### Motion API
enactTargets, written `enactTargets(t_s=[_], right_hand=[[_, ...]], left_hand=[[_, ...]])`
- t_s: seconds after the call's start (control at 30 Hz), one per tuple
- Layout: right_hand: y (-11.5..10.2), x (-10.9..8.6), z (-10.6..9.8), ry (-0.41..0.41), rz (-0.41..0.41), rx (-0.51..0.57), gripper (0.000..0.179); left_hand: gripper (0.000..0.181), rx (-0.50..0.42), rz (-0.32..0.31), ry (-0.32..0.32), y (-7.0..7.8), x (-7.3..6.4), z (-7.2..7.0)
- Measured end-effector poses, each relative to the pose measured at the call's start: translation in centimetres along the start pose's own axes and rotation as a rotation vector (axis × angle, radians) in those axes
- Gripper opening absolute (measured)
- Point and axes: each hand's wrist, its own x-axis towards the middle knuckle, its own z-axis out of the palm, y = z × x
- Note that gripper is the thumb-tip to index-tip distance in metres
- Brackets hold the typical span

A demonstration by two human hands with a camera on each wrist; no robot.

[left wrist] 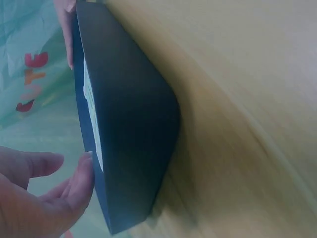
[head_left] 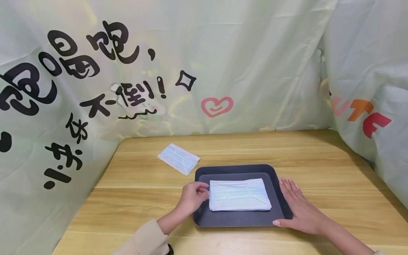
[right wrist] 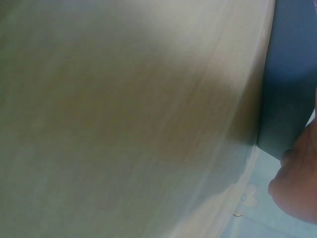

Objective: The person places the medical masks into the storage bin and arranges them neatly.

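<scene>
A dark grey tray [head_left: 242,221] lies on the wooden table with a neat stack of pale blue face masks [head_left: 240,194] in it. My left hand [head_left: 193,194] is over the tray's left rim, its bent fingertips at the stack's left edge. In the left wrist view, the thumb [left wrist: 47,163] stands apart from the fingers [left wrist: 79,183], with nothing seen between them. My right hand [head_left: 302,210] rests along the tray's right side, fingers extended and thumb at the near corner. The right wrist view catches only part of this hand [right wrist: 299,178] beside the tray wall [right wrist: 287,79].
A single face mask [head_left: 179,158] lies flat on the table [head_left: 134,202], beyond the tray's far left corner. Pale printed cloth [head_left: 255,71] hangs behind the table and along both sides.
</scene>
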Motion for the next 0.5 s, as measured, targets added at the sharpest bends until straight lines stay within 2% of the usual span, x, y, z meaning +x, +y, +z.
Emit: enactTargets(t_s=[0.2, 0.33, 0.4, 0.5], right_hand=[[-0.2, -0.1, -0.2, 0.000, 0.000, 0.006, 0.115], [-0.2, -0.1, -0.2, 0.001, 0.001, 0.007, 0.115], [-0.2, 0.0, -0.2, -0.002, 0.002, 0.004, 0.115], [-0.3, 0.0, -0.2, -0.002, 0.000, 0.004, 0.115]], left_hand=[[0.015, 0.058, 0.116, 0.064, -0.6, -0.2, -1.3], [0.014, 0.089, 0.204, 0.103, -1.8, -0.3, -2.1], [0.015, 0.143, 0.271, 0.123, -2.6, -0.3, -2.5], [0.021, 0.292, 0.399, 0.165, -4.3, -0.1, -3.5]])
